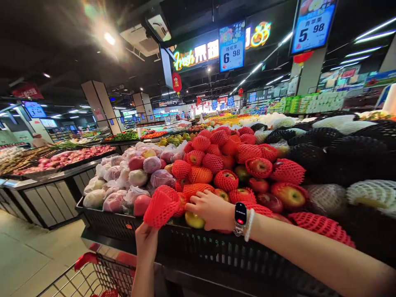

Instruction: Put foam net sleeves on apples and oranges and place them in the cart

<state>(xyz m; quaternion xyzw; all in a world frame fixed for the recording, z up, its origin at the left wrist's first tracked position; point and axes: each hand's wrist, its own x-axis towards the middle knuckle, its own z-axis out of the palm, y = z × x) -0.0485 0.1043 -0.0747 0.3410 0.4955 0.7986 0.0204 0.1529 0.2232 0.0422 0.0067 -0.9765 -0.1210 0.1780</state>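
Note:
In the head view my left hand (146,235) is closed on the lower end of a red foam fruit net (161,205), raised at the front of the crate. Whether a fruit sits inside that net I cannot tell. My right hand (208,209), with a watch and a bead bracelet on its wrist, curls over a yellow-green apple (194,220) at the crate's front edge. Its fingertips are partly hidden behind the hand. Around it lie red apples, many in red nets, such as a netted apple (226,180) just beyond.
A black plastic crate (179,243) holds the fruit. Bagged pale fruit (138,177) lies to the left, and black-netted fruit (309,154) to the right. Below at left stands a shopping cart (93,268). Price screens (232,46) hang overhead.

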